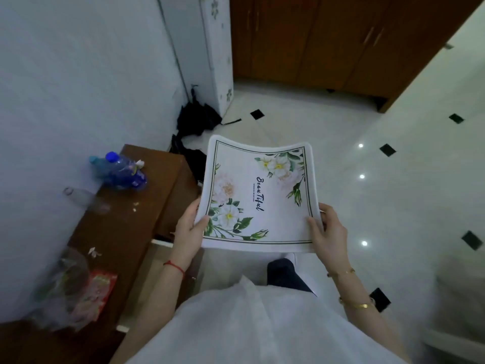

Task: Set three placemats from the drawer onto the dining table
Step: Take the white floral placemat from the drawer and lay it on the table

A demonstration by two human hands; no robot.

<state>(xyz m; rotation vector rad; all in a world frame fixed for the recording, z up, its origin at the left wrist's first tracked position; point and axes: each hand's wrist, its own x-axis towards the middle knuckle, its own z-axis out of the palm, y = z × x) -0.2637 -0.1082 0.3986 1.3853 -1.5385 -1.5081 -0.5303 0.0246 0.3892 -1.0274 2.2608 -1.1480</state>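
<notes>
Gripping floral placemat [258, 195] edges, left hand [187, 229] and right hand [328, 232] fingers curled.

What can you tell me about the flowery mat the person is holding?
The placemat is white and looks thin and bendy, with rounded corners and a dark line border. Printed white and pale pink flowers with green leaves fill two opposite corners, and dark script in the middle reads "Beautiful". It is held out flat above the shiny tiled floor, its far edge sagging in the middle. The left hand grips its near left corner, the right hand its near right corner. Whether more mats lie underneath cannot be told.
</notes>
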